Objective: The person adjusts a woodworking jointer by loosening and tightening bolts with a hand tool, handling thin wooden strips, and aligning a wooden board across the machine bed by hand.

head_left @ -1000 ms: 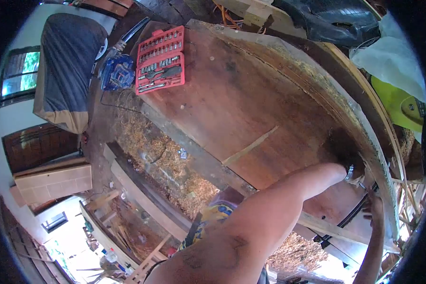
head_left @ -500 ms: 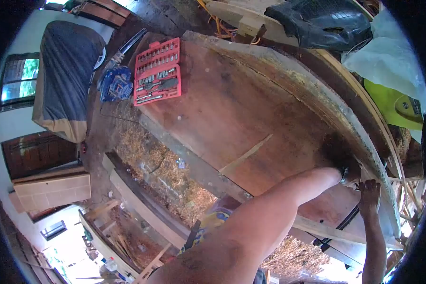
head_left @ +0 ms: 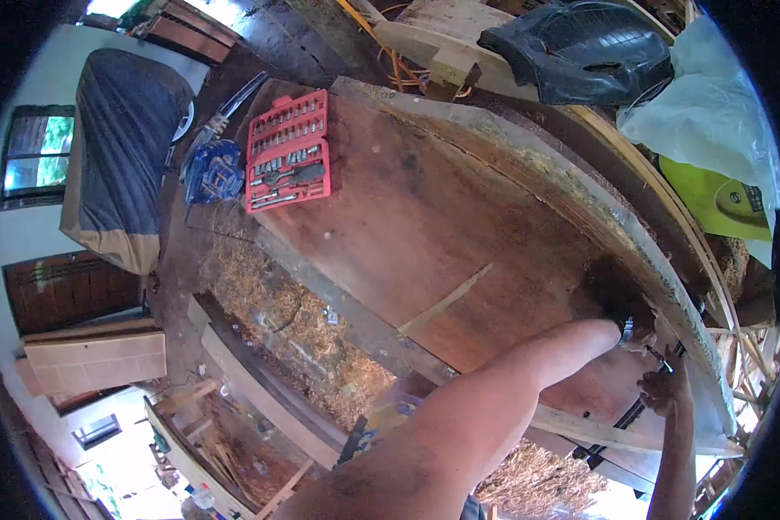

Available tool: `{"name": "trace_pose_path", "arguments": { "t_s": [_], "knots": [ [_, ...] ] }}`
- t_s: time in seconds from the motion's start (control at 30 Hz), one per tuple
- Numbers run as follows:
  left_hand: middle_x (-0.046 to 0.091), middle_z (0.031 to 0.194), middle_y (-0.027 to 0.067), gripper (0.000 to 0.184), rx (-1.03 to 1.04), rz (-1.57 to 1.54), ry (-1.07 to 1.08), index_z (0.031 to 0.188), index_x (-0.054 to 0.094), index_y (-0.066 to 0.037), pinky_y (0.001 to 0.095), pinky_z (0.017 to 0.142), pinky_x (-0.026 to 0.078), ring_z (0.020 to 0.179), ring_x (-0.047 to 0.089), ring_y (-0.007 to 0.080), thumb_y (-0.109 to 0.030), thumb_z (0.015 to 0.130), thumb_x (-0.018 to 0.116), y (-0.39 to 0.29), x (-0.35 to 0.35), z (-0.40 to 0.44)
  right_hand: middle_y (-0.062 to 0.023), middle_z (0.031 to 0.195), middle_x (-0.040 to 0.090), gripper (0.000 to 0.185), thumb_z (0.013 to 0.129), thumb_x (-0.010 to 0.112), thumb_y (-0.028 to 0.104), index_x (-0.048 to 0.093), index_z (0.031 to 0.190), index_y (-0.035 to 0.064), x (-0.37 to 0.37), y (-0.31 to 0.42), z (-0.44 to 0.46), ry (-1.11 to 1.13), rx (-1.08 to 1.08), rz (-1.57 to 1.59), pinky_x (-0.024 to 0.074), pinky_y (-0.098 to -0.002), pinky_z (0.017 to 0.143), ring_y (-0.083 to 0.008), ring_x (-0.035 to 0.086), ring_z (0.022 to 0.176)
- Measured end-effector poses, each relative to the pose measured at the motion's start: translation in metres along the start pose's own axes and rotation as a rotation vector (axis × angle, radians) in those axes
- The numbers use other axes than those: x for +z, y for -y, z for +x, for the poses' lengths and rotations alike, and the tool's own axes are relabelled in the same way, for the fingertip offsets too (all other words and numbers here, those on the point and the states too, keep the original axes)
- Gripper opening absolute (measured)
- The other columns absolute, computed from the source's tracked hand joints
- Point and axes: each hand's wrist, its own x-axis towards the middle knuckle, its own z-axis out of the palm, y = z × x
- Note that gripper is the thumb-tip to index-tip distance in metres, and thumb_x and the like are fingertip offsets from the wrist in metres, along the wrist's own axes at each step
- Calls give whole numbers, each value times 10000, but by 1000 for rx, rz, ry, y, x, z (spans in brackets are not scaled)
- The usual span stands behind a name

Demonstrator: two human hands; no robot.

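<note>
A dark bar [head_left: 630,413] lies slantwise near one end of the wooden bench [head_left: 442,217], passing just by the right hand [head_left: 666,390], the nearer one. Its fingers bend beside a thin metal tool [head_left: 658,357]; whether they grip, one cannot tell. The left hand [head_left: 640,328] is shadowed, its hold unclear.

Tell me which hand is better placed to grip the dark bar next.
Probably the right: in this view the right hand overlaps the dark bar, while the left hand is higher in the picture, in shadow and hard to make out.
</note>
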Motion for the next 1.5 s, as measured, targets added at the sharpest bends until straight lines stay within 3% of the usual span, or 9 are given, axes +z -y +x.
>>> {"name": "trace_pose_path", "arguments": {
  "t_s": [0.3, 0.43, 0.67, 0.83, 0.93, 1.07, 1.23, 1.43, 1.5],
  "knots": [
    [709, 1171, 67, 338, 7, 3, 10, 1086, 744, -171, 458, 998, 458, 1066, 637, 314, -421, 873, 661, -2, 3, 1, -173, 1067, 645, 223, 851, 581, 129, 647, 1031, 15, 29, 6, -13, -524, -1263, -1697, 387, -539, 1068, -374, 591, 1112],
    [710, 1170, 66, 336, 13, 7, 0, 1085, 744, -172, 459, 997, 458, 1063, 638, 313, -419, 873, 663, -4, -3, 1, -202, 1013, 651, 274, 821, 649, 178, 662, 1026, -4, 48, -9, -53, -707, -1610, -1430, 429, -514, 992, -344, 611, 1053],
    [712, 1168, 64, 333, 26, 1, 19, 1084, 744, -172, 460, 996, 459, 1057, 641, 313, -415, 871, 666, -3, 5, 4, -72, 767, 601, 593, 869, 587, 661, 595, 898, 68, 28, 3, -65, -89, -118, -239, 448, -317, 527, -239, 616, 622],
    [713, 1167, 63, 330, 43, 15, 45, 1083, 745, -172, 460, 995, 460, 1053, 644, 313, -413, 871, 668, -3, 4, 11, -88, 830, 628, 303, 916, 614, 367, 633, 1033, 88, 21, 0, -9, 60, -427, -213, 530, -377, 673, -252, 649, 777],
    [713, 1166, 62, 329, 58, 17, 57, 1082, 745, -172, 460, 995, 460, 1051, 645, 313, -411, 870, 669, -4, 8, 18, -118, 1018, 637, 255, 823, 612, 172, 645, 1056, 74, 24, -1, -9, -718, -1444, -1930, 446, -477, 950, -280, 587, 1027],
    [714, 1165, 61, 327, 73, 22, 72, 1082, 745, -172, 461, 994, 461, 1048, 647, 313, -409, 869, 670, -2, 8, 21, -142, 1143, 606, 397, 795, 620, 220, 649, 1145, 34, 35, -4, -39, -714, -1274, -1621, 341, -479, 1057, -318, 494, 1191],
    [715, 1164, 59, 324, 88, 23, 102, 1081, 745, -172, 461, 993, 461, 1044, 649, 313, -407, 869, 673, 2, 16, 20, -106, 677, 619, 593, 920, 588, 592, 675, 1029, 16, 37, 15, -93, -265, -371, -636, 523, -439, 610, -268, 633, 575],
    [717, 1162, 58, 322, 109, 49, 140, 1079, 745, -172, 462, 992, 462, 1040, 651, 313, -404, 867, 675, 5, 15, 18, -110, 986, 684, 410, 919, 622, 421, 676, 1090, 53, 24, -8, -16, 92, -556, -264, 547, -490, 824, -271, 692, 917],
    [717, 1162, 57, 321, 122, 49, 162, 1079, 746, -172, 462, 992, 462, 1038, 652, 313, -403, 867, 676, 3, 21, 20, -133, 1046, 661, 317, 888, 625, 235, 662, 1162, 80, 22, -8, -4, -461, -1292, -1625, 537, -462, 786, -303, 646, 983]
  ]
}}
